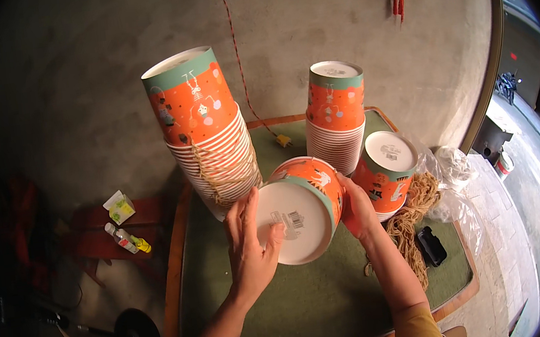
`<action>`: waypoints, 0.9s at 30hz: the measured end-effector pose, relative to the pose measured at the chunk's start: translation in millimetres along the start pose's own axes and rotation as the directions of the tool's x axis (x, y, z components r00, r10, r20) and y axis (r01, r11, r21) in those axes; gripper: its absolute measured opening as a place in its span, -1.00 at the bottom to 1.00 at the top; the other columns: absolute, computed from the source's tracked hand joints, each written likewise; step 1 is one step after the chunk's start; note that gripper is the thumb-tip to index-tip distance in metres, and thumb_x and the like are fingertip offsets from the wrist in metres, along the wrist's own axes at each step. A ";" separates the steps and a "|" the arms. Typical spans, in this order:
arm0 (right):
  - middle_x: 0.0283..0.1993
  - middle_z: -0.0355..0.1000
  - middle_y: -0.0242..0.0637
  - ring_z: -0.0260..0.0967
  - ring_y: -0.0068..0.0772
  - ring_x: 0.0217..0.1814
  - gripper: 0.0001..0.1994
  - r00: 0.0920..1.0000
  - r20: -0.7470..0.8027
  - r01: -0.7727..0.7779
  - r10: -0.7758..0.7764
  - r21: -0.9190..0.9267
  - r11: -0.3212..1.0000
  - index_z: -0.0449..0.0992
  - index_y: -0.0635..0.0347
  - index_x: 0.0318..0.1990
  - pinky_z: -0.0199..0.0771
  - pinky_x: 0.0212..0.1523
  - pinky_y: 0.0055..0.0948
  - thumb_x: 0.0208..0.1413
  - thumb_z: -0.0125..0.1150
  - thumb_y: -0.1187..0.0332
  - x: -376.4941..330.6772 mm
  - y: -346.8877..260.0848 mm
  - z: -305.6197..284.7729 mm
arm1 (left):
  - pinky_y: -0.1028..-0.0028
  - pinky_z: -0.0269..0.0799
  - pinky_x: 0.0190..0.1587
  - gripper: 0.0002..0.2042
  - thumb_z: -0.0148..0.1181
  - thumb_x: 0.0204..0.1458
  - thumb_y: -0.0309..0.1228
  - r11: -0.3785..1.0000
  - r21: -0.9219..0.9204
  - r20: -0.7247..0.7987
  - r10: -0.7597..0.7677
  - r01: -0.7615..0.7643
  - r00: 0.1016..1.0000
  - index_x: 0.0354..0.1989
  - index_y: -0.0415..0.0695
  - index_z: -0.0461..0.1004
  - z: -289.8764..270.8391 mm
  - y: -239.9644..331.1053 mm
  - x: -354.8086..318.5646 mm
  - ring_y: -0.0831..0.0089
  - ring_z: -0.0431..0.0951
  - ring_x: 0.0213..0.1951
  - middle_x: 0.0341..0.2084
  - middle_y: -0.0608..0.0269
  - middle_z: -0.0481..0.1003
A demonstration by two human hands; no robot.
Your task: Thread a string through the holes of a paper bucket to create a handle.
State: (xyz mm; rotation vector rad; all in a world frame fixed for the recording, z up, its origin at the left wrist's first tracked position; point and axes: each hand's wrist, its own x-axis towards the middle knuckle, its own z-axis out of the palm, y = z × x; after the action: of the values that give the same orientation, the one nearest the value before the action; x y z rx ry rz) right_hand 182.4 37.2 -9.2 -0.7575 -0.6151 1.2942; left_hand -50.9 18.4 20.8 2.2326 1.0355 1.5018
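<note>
Between my hands is an orange paper tub point(293, 229) with a green band, tilted so its white base faces me. My left hand point(252, 247) grips its left side, thumb over the base and fingers stretched along the edge. On the opposite side, my right hand point(358, 208) is closed around the wall, its fingertips partly hidden. A tall stack of matching upside-down tubs point(203, 109), with twine around its rims, stands behind left. Behind right is another stack point(337, 111). A shorter one point(385, 182) sits near my right hand.
The green table point(234, 319) has a wooden edge. A twine bundle point(415, 215), a black case point(431, 246) and clear plastic point(464, 206) lie right. A yellow plug point(283, 140) hangs at the back. Bottles point(121, 238) stand on a red bench point(90, 222) at left.
</note>
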 end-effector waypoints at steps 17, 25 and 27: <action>-0.09 0.53 -0.38 0.46 -0.47 -0.06 -0.74 0.946 0.093 -0.323 0.310 0.190 0.927 0.51 0.10 -0.04 0.48 0.03 -0.38 0.31 0.08 0.16 7.6 23.7 -8.5 | 0.20 0.28 0.18 -0.35 0.27 0.03 -0.49 1.000 0.027 -0.027 0.007 -0.006 1.000 0.33 -0.23 0.19 -8.5 6.5 -0.5 0.07 0.32 0.12 0.10 -0.03 0.29; -0.17 0.53 -0.48 0.45 -0.55 -0.12 -0.77 0.957 0.068 -0.289 0.281 0.177 0.941 0.52 0.10 -0.11 0.47 0.00 -0.44 0.32 0.06 0.18 -1.9 16.8 7.1 | 0.19 0.28 0.17 -0.20 0.43 -0.09 -0.39 0.998 0.034 -0.003 -0.057 0.057 0.998 0.36 -0.19 0.15 -6.7 3.8 -4.1 0.08 0.29 0.13 0.12 0.00 0.23; -0.19 0.52 -0.52 0.44 -0.58 -0.14 -0.79 0.962 0.061 -0.274 0.267 0.165 0.947 0.52 0.08 -0.14 0.46 0.00 -0.47 0.32 0.05 0.19 -3.6 15.9 9.5 | 0.18 0.29 0.17 -0.20 0.43 -0.09 -0.39 0.997 0.040 0.005 -0.070 0.069 0.998 0.36 -0.19 0.15 -7.1 2.0 -3.7 0.07 0.29 0.13 0.11 0.00 0.23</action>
State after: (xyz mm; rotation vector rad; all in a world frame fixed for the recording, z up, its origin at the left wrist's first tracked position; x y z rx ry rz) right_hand 164.8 36.6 -15.8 -0.6915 -0.4314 1.5964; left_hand -57.1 13.2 22.3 2.2023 1.1383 1.4565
